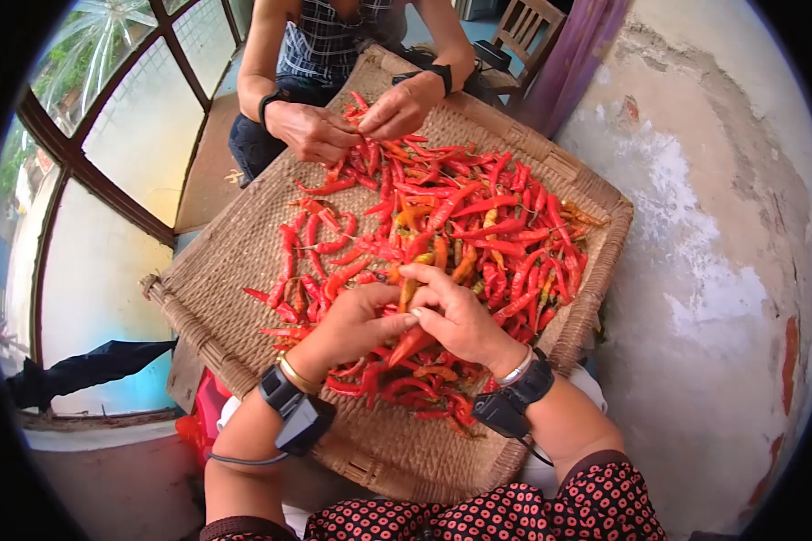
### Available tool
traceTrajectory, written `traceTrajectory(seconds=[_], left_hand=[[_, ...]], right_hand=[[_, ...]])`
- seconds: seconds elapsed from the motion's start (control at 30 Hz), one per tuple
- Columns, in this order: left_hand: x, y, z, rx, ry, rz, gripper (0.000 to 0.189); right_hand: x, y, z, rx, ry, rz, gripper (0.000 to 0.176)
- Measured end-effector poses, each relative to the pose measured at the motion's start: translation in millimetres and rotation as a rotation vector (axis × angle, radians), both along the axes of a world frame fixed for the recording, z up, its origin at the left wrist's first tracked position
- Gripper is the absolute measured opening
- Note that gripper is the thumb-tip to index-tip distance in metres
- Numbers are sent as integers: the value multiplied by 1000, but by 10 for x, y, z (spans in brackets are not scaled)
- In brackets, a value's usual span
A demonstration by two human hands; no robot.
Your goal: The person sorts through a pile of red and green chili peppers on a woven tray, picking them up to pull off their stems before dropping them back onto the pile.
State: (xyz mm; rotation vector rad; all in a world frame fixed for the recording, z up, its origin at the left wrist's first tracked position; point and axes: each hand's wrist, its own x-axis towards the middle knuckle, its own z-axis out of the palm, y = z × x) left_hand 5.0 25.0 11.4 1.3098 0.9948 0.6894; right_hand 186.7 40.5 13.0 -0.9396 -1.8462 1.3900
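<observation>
Red chili peppers [505, 225], a few of them orange or yellowish, lie heaped on a woven tray [235, 243]. Above the near part of the heap my two hands meet. A yellowish-brown pepper [409, 294] is pinched between the fingers of my left hand [359, 323] and my right hand [460, 317]. Both thumbs are close together at its lower end. Just below my hands lies a wide red pepper [411, 345]. A black device is strapped on each of my wrists.
Across the tray, another person's hands [356, 122] hold something small over the peppers. A wooden chair [521, 41] and purple curtain [579, 68] are behind. Windows stand left, a worn wall [695, 234] right, and a red item [203, 419] lower left.
</observation>
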Motion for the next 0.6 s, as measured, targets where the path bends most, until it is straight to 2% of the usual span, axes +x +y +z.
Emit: traceTrajectory(seconds=[0.07,0.2,0.27,0.3,0.37,0.43,0.5,0.57,0.6], left_hand=[[2,-5,-66,-17,-243,33,26],[-105,22,-29,-38,-85,113,20],[-189,39,151,118,316,124,21],[-248,52,227,122,326,131,21],[-408,56,342,-10,374,-27,19],[-558,60,407,50,304,-3,22],[-686,64,463,-53,127,177,26],[-790,96,471,-68,78,225,29],[-847,107,503,-63,11,195,28]], right_hand=[[9,10,-81,-12,45,80,47],[-3,-20,-47,-58,31,35,47],[-5,-33,-57,-85,27,-1,47],[-9,-31,-61,-111,17,-43,48],[-1,-17,-116,-100,14,-52,49],[11,-1,-146,-42,-202,-59,50],[19,11,-144,-13,-203,-55,47],[33,34,-148,-100,-439,116,40],[28,18,-135,-69,-468,133,34]])
